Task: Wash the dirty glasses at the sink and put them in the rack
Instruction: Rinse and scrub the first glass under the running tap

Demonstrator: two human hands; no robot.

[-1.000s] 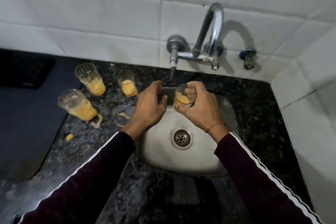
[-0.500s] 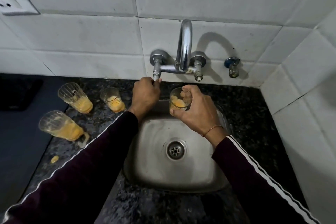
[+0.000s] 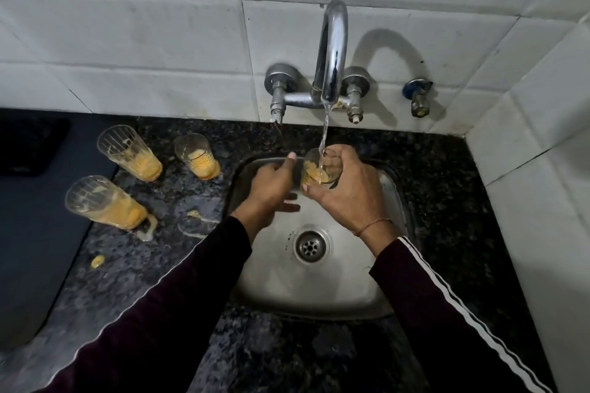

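Glasses: 4 (3 on counter [image 3: 178,252]); right hand [image 3: 348,198] grips 1 under tap [image 3: 330,51]; left hand [image 3: 271,188] relaxed.

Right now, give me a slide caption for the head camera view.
Right hand holds a dirty glass under the running tap over the sink; three more wait.

The dark speckled stone desk [image 3: 440,175] holds a shiny steel sink [image 3: 392,191] set into it. Left of the sink stand three clear glasses with yellow mess inside: a tall one at the back [image 3: 127,153], a short one [image 3: 198,155] beside it, and another tall one in front [image 3: 102,202]. Yellow spills [image 3: 97,261] lie near them.
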